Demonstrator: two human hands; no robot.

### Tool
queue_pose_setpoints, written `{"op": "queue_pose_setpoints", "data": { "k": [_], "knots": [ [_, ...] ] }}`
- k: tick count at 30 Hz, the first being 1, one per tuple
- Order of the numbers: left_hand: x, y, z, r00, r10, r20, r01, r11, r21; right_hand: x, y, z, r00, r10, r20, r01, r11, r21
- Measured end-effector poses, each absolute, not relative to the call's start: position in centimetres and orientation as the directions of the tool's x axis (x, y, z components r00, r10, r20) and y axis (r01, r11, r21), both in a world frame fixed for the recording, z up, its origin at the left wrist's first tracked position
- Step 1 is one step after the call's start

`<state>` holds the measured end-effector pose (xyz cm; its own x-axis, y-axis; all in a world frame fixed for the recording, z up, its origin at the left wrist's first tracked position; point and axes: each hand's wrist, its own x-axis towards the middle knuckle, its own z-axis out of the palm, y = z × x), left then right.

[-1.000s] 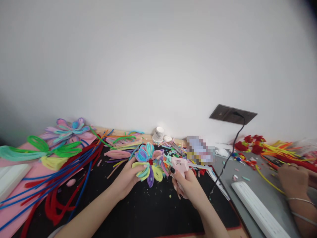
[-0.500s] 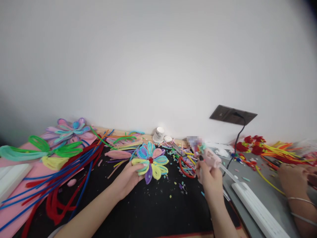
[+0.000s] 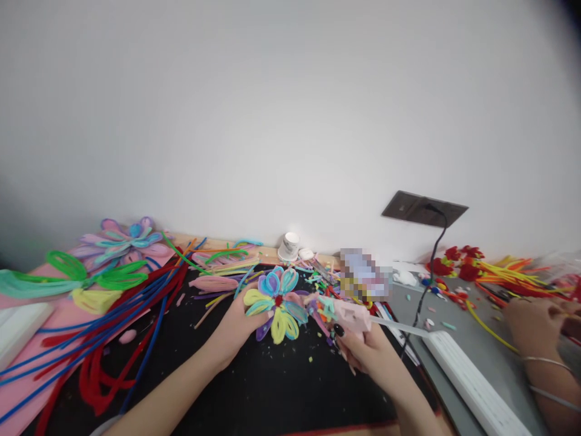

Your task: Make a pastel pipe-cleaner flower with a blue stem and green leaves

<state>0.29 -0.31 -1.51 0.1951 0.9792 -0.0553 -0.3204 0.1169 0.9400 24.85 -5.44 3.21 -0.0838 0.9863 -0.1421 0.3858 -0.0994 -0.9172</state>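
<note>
My left hand grips a pipe-cleaner flower by its left side; the petals are yellow, blue, purple and pink around a red centre. The fingers behind the petals are partly hidden. In my right hand is a pale pink hot glue gun, wrapped by the fingers. Its nozzle points left and reaches the flower's right-hand petals; whether it touches them I cannot tell. A clear glue stick juts from the gun's back. Both hands are above a black mat strewn with small cut bits.
Blue and red pipe cleaners and finished flowers lie at left. A paper cup stands by the wall. At right are a white power strip, a black cord and another person's hand near red and yellow pipe cleaners.
My right hand has brought the glue gun left, up to the flower. The flower has turned in my left hand, so different petals face down. A blurred-out item behind the gun is now uncovered.
</note>
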Motion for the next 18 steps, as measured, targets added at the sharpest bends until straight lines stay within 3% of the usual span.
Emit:
{"op": "queue_pose_setpoints", "data": {
  "k": [7, 11, 15, 18],
  "knots": [
    [0.2, 0.0, -1.4, 0.110, 0.993, -0.030, -0.215, 0.054, 0.975, 23.6, -5.7, 3.4, -0.202, 0.968, -0.151, 0.285, -0.090, -0.954],
    [0.2, 0.0, -1.2, 0.095, 0.995, -0.037, -0.245, 0.059, 0.968, 23.0, -5.8, 3.4, -0.214, 0.973, -0.085, 0.145, -0.054, -0.988],
    [0.2, -0.1, -1.3, 0.109, 0.991, -0.079, -0.323, 0.110, 0.940, 23.0, -5.3, 3.9, 0.004, 0.999, 0.042, 0.056, 0.042, -0.998],
    [0.2, -0.2, -0.8, 0.153, 0.978, -0.143, -0.421, 0.195, 0.886, 24.1, -4.7, 4.6, 0.181, 0.976, 0.122, 0.264, 0.072, -0.962]
  ]
}}
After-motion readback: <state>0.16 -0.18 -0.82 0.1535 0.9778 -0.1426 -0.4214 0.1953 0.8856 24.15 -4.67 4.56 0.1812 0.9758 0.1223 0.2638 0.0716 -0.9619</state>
